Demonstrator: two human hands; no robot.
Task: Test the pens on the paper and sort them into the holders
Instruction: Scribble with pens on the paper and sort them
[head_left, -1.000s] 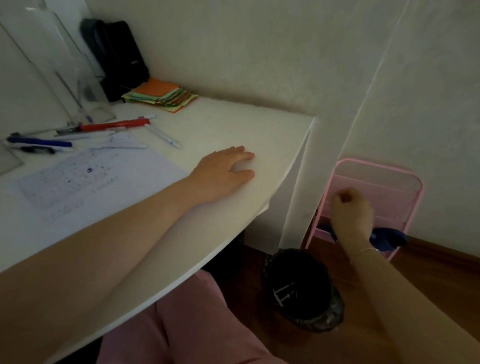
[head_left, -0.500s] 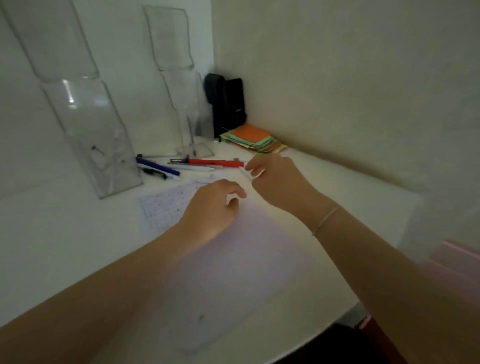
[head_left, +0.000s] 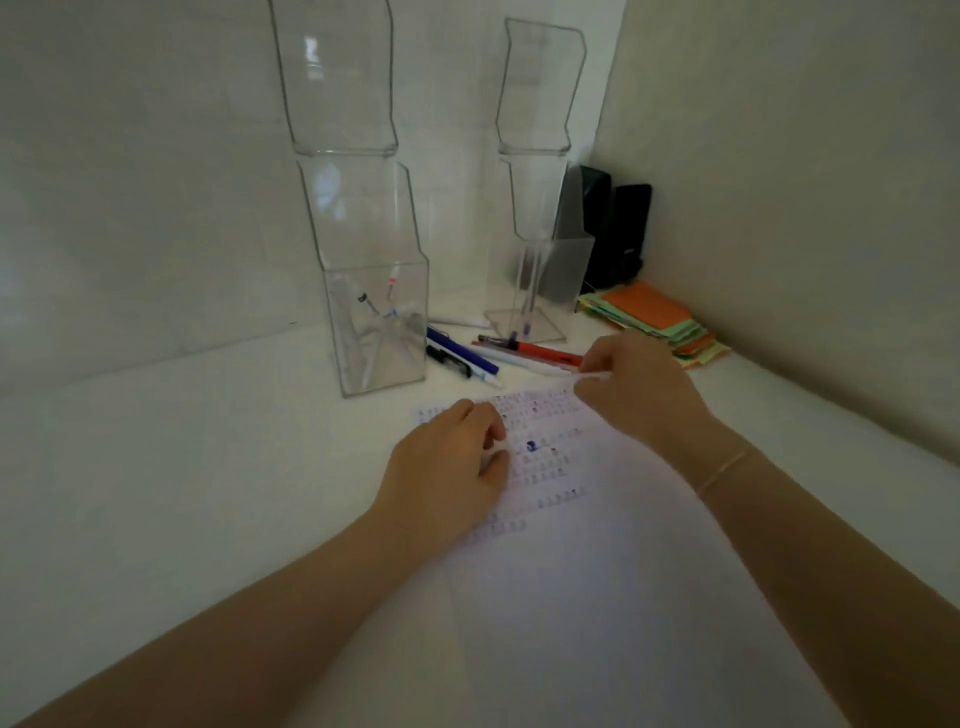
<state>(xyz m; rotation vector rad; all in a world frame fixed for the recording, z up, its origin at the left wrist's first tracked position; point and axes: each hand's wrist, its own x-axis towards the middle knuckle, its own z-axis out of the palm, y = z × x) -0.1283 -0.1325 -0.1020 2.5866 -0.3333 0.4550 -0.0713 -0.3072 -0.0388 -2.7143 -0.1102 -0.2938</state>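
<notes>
Head: right hand (head_left: 636, 395) seemingly pinches slim pen (head_left: 592, 376)

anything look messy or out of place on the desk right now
Mildly. The stack of colored paper notes near the wall is fanned out unevenly, and the untested pens, among them a red pen and a blue pen, lie loose at crossing angles between the two clear holders. Nothing looks spilled or broken.

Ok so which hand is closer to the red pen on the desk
Right. The right hand sits just beside the red pen's near end, pinching a thin white pen. The left hand rests farther off on the paper.
</notes>
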